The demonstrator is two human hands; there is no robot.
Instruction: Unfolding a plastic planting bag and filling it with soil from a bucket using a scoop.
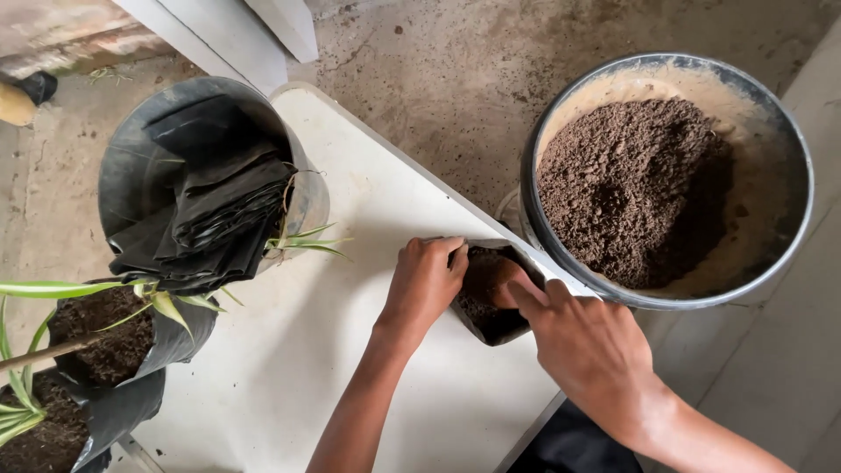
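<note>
Head view looks straight down on a white desk (350, 350) with a small black grow bag (491, 302) of soil lying near its far edge, just beside a large round tub of brown soil (639, 188). Left hand (425, 280) is curled over the bag's left lip, its fingers (451, 254) folded around the rim and gripping the plastic so that the mouth stays open. Right hand (587, 346) comes in from the tub side, its fingers (526, 293) extended and pressed down into the soil inside the bag; they look flat and loosely spread rather than closed on anything, though their tips are partly hidden in the soil.

Both hands are already at the bag, the left on its rim and the right reaching into its opening. The bag's mouth faces up and slightly towards the tub, with its long axis running from the rim under the left hand down to its lower corner, nearer the person. The tub lies on the far side of the bag from the left hand and is nearer the right hand.

Further from the tub, across the desk, a black bucket (149, 166) holds a stack of folded black bags (219, 219). Beyond it, at the desk's corner, two filled bags with green plants (105, 350) stand together.
</note>
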